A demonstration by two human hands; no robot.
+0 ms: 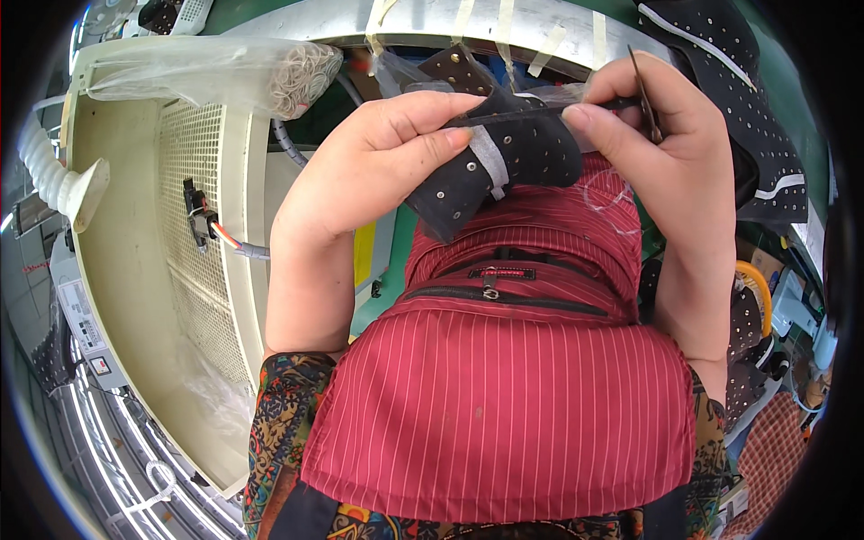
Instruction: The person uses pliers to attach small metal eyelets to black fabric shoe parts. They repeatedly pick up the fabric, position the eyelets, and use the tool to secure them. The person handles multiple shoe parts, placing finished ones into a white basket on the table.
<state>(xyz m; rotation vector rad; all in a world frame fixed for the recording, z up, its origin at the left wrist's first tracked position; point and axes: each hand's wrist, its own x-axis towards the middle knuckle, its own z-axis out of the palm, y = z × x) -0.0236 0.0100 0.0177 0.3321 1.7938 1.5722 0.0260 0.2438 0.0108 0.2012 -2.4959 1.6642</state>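
A black fabric piece (pixel 538 148) with metal studs and a pale grey stripe hangs between my hands, above my lap. My left hand (pixel 364 157) pinches its upper left edge between thumb and forefinger. My right hand (pixel 670 121) is closed, its thumb and forefinger gripping the right end of the same edge. Tucked in the right palm are what look like thread snips (pixel 643 99), a thin dark blade pointing up; the rest of them is hidden by the fingers. Just behind the fabric lies a brown piece with holes (pixel 454 67).
A cream tray-like bin (pixel 117 270) with a mesh panel stands at left, a bundle of tan cords (pixel 306 79) in plastic on its rim. More black studded fabric (pixel 720 108) drapes at the far right. Tape strips (pixel 506 31) hang off the metal table edge. A red striped apron (pixel 504 405) covers my lap.
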